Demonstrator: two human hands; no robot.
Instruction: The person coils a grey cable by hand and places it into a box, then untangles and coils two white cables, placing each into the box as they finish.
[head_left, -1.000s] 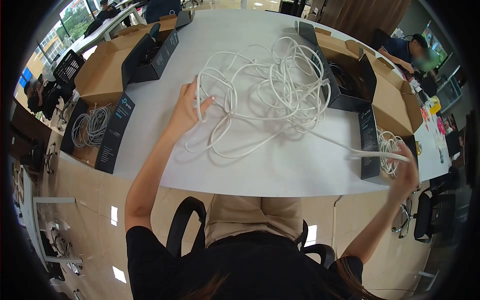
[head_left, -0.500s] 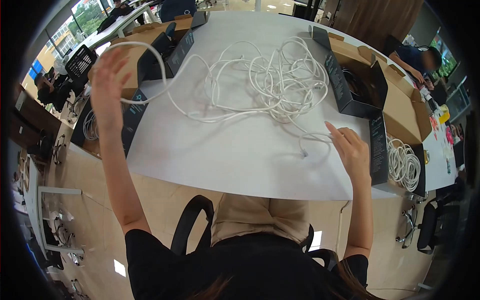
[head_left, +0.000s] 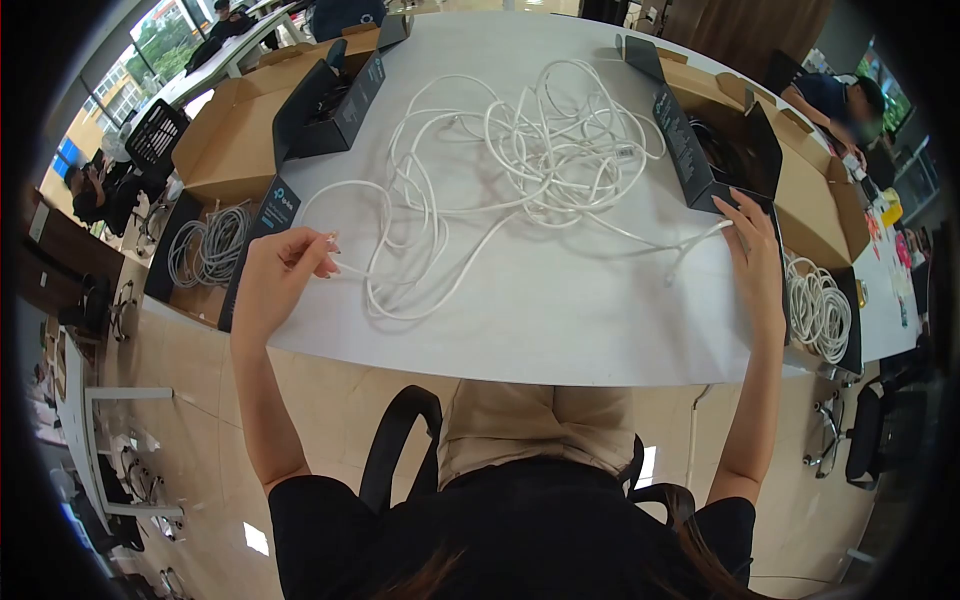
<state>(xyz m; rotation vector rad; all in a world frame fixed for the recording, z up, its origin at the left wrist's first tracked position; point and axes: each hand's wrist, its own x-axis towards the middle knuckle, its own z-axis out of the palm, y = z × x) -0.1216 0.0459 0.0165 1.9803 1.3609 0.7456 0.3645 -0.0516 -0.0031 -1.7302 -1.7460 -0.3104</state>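
A long white network cable [head_left: 575, 165] lies in a loose tangle on the white table [head_left: 540, 320], its loops spreading left. At the table's left side, my left hand [head_left: 278, 275] is closed, thumb and fingertips pinched on a strand of it. My right hand [head_left: 757, 250] grips another stretch near the loose end, beside the right-hand boxes. A short tail of cable hangs below that grip. The fingers of the right hand partly hide the strand they hold.
Open dark boxes flank me: coiled grey cable in the near left box [head_left: 185, 290], coiled white cable in the near right box [head_left: 850, 330], dark items in the far left box [head_left: 355, 105] and far right box [head_left: 680, 150]. A person [head_left: 825, 105] sits at the right.
My left hand has come down and toward me from above the left box, drawing loops nearer. My right hand has moved right and slightly away, pulling the cable's end along.
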